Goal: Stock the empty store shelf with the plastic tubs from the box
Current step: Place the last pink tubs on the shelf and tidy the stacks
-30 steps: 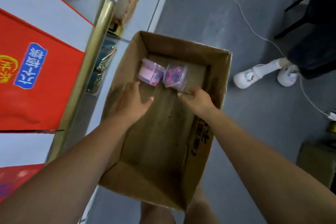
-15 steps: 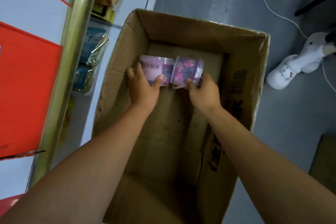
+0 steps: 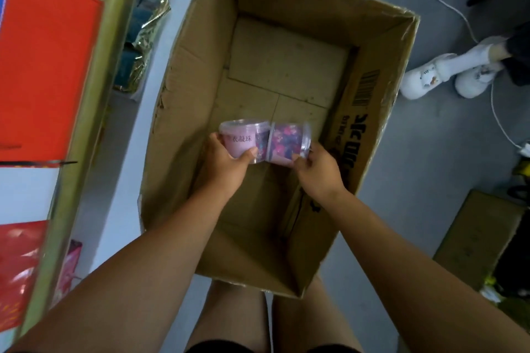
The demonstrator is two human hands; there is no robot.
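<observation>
both hands grip: our left hand [image 3: 222,165] holds the pink-labelled tub [image 3: 242,139], our right hand [image 3: 318,170] the clear tub [image 3: 288,142], touching, above the otherwise bare cardboard box [image 3: 370,112]. we judge this the lift-out; next, carry them to the shelf [image 3: 94,94] at nine o'clock.
</observation>
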